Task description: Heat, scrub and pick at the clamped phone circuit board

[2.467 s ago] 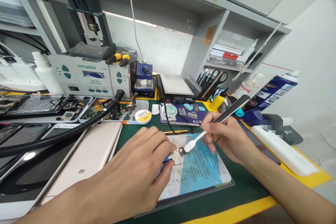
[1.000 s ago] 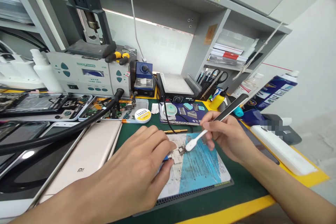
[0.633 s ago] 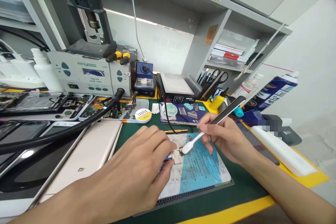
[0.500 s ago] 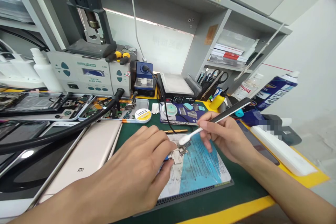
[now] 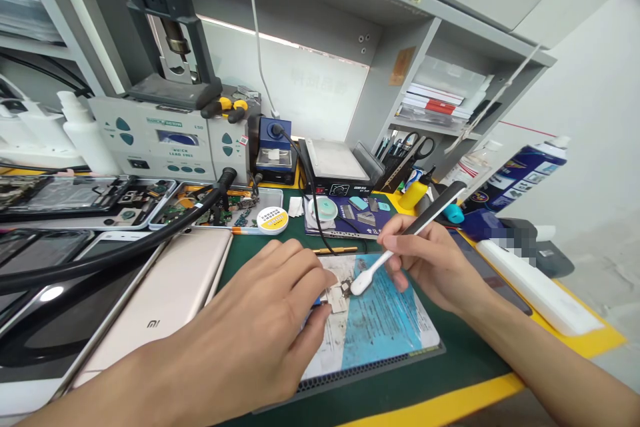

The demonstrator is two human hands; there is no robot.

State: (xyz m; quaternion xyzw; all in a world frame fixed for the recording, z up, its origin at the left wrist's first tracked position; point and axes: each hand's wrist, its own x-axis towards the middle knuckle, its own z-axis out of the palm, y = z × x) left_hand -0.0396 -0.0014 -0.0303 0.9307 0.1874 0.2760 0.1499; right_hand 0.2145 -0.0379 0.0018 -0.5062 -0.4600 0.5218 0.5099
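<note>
My right hand [image 5: 425, 247] pinches a brush [image 5: 400, 243] with a black and white handle, like a toothbrush. Its white head lies just right of a small metal part [image 5: 345, 288] on a pale piece [image 5: 336, 300]. Beside that piece, my left hand [image 5: 280, 307] is closed with thumb and fingertips around something blue, mostly hidden by the fingers. Under both hands lies a blue and white printed sheet [image 5: 385, 320], stained near the small part, on a green mat [image 5: 470, 347].
Phones [image 5: 165, 300] and trays of circuit boards [image 5: 220, 207] fill the left. A black hose [image 5: 125, 257] crosses them. Behind stand a grey station [image 5: 175, 140] and a small heating plate [image 5: 333, 160]; a blue spray can [image 5: 525, 173] stands right.
The brush head has moved right and slightly toward me, off the small metal part, and its handle is steeper. My left hand has stayed in place.
</note>
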